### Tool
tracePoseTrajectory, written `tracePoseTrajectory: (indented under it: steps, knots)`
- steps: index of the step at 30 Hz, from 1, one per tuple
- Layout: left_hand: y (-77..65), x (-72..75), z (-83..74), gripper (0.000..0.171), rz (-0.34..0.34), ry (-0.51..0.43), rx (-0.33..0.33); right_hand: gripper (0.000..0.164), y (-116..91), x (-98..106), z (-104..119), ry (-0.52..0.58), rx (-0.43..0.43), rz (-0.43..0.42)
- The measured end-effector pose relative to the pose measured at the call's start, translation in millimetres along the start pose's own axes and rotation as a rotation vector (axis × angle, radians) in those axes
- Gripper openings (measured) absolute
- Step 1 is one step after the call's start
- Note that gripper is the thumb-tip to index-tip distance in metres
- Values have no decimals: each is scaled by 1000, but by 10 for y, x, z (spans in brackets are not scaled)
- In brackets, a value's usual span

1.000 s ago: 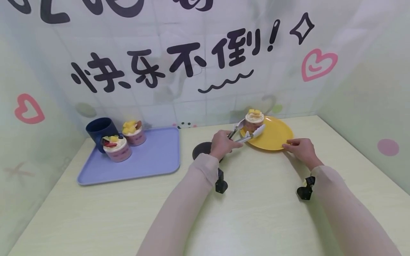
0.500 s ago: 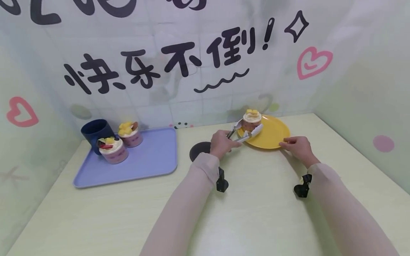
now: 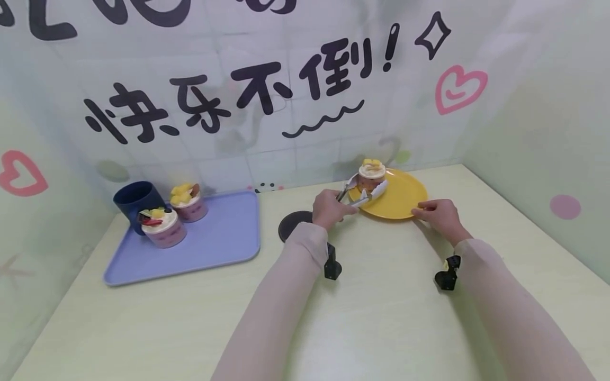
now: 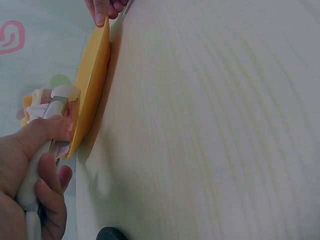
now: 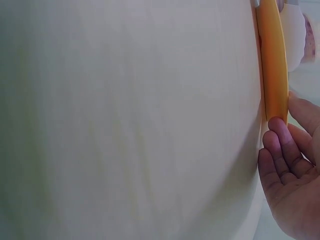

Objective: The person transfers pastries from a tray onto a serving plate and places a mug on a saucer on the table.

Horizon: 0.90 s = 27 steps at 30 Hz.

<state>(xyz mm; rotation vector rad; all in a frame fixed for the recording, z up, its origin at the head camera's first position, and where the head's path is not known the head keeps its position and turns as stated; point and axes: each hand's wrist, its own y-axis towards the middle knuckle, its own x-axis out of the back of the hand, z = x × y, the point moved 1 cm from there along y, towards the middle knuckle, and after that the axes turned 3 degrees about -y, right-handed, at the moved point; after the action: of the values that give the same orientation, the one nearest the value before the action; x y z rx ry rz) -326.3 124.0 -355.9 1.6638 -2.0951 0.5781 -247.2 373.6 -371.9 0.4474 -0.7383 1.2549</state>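
Observation:
My left hand [image 3: 328, 208] grips a pair of tongs [image 3: 379, 189] with pale tips. The tongs' tips stand on either side of a dessert cup [image 3: 372, 170] topped with cream and yellow fruit pieces. This cup sits at the left side of a round yellow plate [image 3: 405, 197]. In the left wrist view, my left thumb and curled fingers [image 4: 51, 197] wrap the tongs' handles. My right hand [image 3: 440, 217] pinches the plate's near right rim. Thumb above and fingertips below the rim show in the right wrist view, on the plate's edge [image 5: 274, 60].
A blue-purple tray [image 3: 224, 233] lies to the left, bearing two more fruit-topped dessert cups, one in front [image 3: 165, 233] and one behind [image 3: 190, 207]. A dark blue mug [image 3: 138, 198] stands at its back left corner. Partly behind my left forearm is a black round dish [image 3: 292, 223].
The whole scene shifts slightly left in view as the head camera turns. Both hands, the tongs, the cup and the plate keep nearly the same places relative to each other.

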Motion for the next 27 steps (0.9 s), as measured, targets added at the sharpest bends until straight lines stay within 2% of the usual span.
tracePoseTrajectory:
  steps: [7, 12, 21, 27]
  knots:
    - [54, -70, -39, 28, 9, 32, -8, 51, 8, 0, -21, 1, -10, 1]
    - [98, -131, -82, 29, 6, 48, 12, 51, 10, -1, -32, 11, -22, 4]
    - [147, -220, -163, 43, -26, 49, 34, 52, 32, 19, -42, 0, -16, -5]
    - [165, -261, -195, 49, -50, 57, 11, 50, 62, 16, -27, 0, -6, -6]
